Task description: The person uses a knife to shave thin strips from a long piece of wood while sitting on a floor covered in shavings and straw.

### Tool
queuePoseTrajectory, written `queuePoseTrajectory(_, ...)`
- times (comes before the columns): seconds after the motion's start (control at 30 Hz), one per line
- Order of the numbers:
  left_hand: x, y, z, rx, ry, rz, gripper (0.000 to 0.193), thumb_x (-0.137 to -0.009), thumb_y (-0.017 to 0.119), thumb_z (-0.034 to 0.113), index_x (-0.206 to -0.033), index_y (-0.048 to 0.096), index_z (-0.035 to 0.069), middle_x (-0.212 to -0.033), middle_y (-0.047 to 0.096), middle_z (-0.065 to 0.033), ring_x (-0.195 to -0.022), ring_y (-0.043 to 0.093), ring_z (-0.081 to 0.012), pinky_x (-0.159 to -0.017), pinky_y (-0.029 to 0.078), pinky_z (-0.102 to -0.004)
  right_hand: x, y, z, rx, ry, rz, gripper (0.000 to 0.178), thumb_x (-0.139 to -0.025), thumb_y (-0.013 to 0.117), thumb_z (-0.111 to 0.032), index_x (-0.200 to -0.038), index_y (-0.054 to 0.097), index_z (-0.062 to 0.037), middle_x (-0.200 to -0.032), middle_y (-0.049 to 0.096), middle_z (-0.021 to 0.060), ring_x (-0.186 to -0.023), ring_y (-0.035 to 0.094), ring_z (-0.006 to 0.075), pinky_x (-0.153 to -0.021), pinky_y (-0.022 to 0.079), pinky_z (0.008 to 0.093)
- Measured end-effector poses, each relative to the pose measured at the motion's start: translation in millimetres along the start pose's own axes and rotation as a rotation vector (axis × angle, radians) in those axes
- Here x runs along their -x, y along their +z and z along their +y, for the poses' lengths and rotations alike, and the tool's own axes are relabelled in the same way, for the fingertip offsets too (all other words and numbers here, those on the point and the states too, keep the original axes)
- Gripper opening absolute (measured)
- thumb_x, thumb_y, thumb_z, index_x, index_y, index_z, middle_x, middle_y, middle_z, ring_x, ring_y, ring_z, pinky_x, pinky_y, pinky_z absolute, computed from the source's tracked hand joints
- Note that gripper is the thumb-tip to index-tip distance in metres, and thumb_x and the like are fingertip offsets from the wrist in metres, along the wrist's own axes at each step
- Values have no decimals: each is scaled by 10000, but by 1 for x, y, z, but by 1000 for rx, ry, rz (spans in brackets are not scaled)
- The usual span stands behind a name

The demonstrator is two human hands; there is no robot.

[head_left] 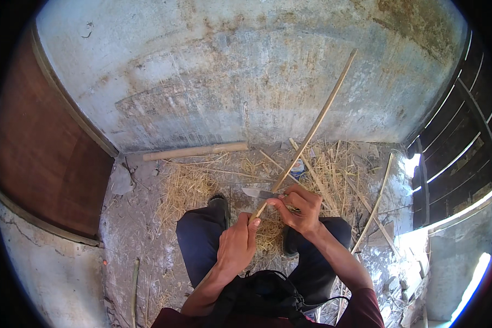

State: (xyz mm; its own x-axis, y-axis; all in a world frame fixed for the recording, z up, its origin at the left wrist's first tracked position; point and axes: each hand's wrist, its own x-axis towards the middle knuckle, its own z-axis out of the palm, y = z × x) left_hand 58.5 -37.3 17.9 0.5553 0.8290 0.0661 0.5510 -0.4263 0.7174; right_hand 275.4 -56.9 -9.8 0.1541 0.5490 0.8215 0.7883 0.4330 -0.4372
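maroon sleeves (362,310) and a black bag (268,292) with cords sit closest, at the lower edge, above dark trousers (195,246) with the knees spread. the work between them looks like paring: the left hand (237,243) is closed around the near end of a long, narrow strip (318,121), probably bamboo, which slants up and away to the right, its far end seen against the wall. the right hand (302,209) is closed on the handle of a knife (258,193), its thumb by the strip, the blade pointing left and lying across it just beyond the left hand; whether the edge bites cannot be told. the next move seems to call for a steady left hold and a shallow, even blade angle, with the left thumb kept clear of the edge. below, the grey, dusty floor (120,229) is littered with pale shavings (185,191), thickest around the feet and to their right, where another long strip lies at a slant. a thick pole (197,151) rests at the foot of the stained, whitish wall (202,82). to the left stands a brown panel (44,136); to the right, dark slats (456,158) let bright light through their gaps.
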Motion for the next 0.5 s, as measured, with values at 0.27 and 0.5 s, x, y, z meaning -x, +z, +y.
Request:
queuePoseTrajectory(0.27, 0, -2, 1, -7, 6, 4, 310, -1162, 480, 311, -1145, 566, 15, -753, 676, -258, -755, 684, -524, -673, 493, -628, -2, -1, -2, 32, -36, 10, 268, -751, 984, -164, -788, 736, -71, -730, 655, 54, -532, 628, 205, -455, 464, 335)
queuePoseTrajectory(0.5, 2, -2, -3, -10, 14, 17, 295, -1157, 493, 299, -1142, 567, 13, -755, 678, -254, -760, 684, -524, -679, 493, -630, -3, 0, -4, 37, -40, 11, 272, -747, 987, -169, -795, 738, -71, -721, 652, 50, -526, 624, 203, -454, 463, 333)
